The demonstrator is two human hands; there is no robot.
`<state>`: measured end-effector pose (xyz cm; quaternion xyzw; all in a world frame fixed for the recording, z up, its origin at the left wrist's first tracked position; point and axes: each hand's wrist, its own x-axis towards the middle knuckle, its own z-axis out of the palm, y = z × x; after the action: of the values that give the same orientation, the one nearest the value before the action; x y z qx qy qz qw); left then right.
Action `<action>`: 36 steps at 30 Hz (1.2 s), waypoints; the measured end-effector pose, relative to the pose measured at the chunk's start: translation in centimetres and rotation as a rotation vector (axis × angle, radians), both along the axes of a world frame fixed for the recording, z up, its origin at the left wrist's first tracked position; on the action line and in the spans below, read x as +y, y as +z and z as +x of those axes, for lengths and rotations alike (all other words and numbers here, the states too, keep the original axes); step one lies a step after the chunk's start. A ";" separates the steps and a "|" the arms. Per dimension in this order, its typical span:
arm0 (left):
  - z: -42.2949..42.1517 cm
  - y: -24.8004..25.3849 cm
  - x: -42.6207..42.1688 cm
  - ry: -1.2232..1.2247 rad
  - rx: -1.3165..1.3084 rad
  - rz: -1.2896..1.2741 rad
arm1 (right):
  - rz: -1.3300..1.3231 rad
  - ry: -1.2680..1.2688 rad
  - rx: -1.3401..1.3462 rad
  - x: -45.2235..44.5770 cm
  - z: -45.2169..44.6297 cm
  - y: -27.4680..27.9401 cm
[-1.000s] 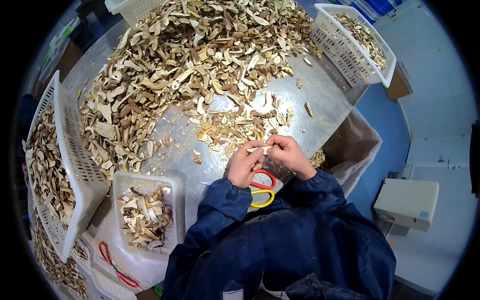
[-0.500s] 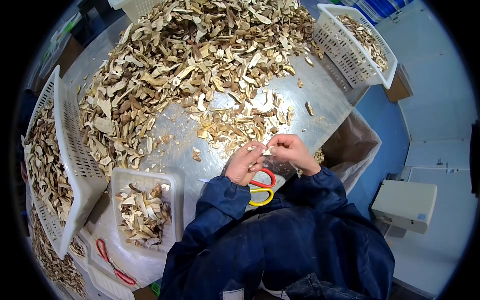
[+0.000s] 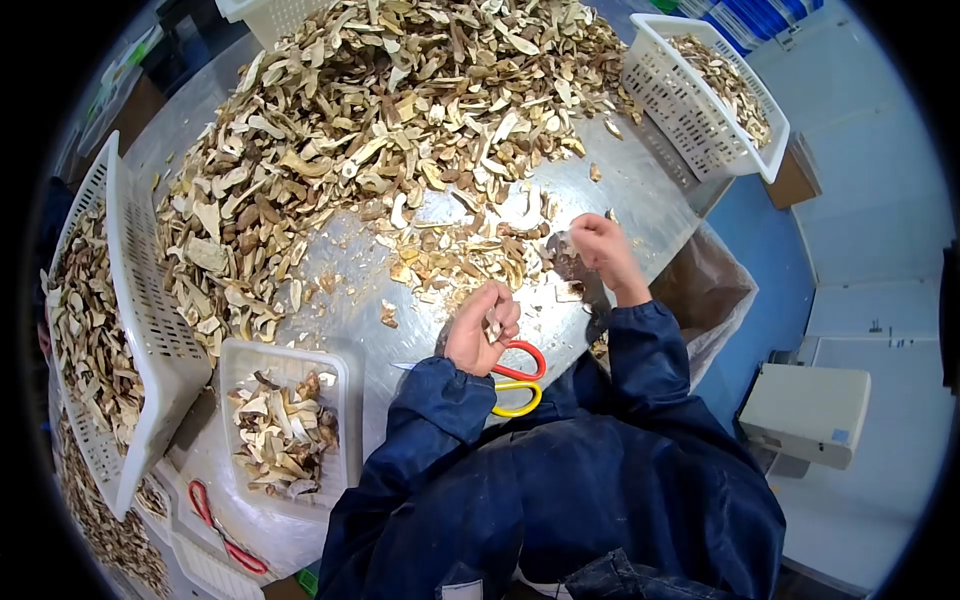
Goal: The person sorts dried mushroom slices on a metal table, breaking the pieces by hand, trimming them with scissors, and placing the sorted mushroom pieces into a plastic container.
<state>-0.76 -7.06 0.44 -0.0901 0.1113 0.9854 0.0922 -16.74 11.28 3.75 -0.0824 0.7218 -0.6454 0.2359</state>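
Observation:
My left hand (image 3: pixel 480 330) is curled around a small pale slice of dried mushroom (image 3: pixel 493 328), which shows between the fingers. Just below it, scissors with one red and one yellow handle (image 3: pixel 518 398) lie on the metal table (image 3: pixel 375 320), partly covered by my left wrist and sleeve. Up and to the right, my right hand (image 3: pixel 608 258) is apart from the left, its fingers closed; whatever they may hold is hidden. Beside it lie loose mushroom slices and crumbs (image 3: pixel 460 255), at the near edge of a large heap of dried mushroom slices (image 3: pixel 400 110).
A white plastic tub (image 3: pixel 350 410) with mushroom slices stands left of my sleeve. Perforated white baskets with slices stand at left (image 3: pixel 165 330) and upper right (image 3: pixel 690 125). Red-handled scissors (image 3: pixel 235 550) lie at lower left. A lined bin (image 3: pixel 725 290) adjoins the table's right edge.
My hands were together over the small mushroom piece and are now apart. The right hand has moved up and to the right; the left has shifted slightly left and keeps a piece.

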 end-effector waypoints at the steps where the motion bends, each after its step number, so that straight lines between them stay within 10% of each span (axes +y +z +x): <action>1: 0.0 -0.2 0.1 0.000 0.019 0.003 | -0.269 -0.024 -0.262 0.6 -0.3 0.2; 4: 0.1 -1.1 -0.3 -0.060 0.121 0.038 | -0.489 -0.010 -0.299 0.4 -0.1 0.6; 9: 0.2 0.1 -0.3 -0.102 0.021 -0.076 | 0.573 0.132 0.414 -3.1 0.6 1.4; 13: 0.1 0.5 -0.2 -0.125 -0.008 -0.132 | 0.593 0.220 0.867 -3.4 -0.2 -1.2; 17: 0.2 1.2 -0.4 -0.206 0.101 -0.198 | -0.121 0.028 -0.155 -0.7 -0.4 0.8; 20: -0.1 1.5 0.1 -0.259 0.094 -0.386 | -0.176 -0.035 -0.197 -1.1 -0.2 1.7; 28: -0.1 2.5 -0.2 -0.294 0.129 -0.388 | 0.774 0.191 0.698 -5.1 1.0 -0.7; 36: -0.2 2.6 -0.7 -0.300 -0.045 -0.217 | -0.388 0.032 -0.429 -0.8 0.4 -0.9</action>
<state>-0.94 -7.75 3.08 -0.1038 0.2273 0.9405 0.2303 -16.37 10.50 2.81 0.0009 0.5169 -0.7703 0.3733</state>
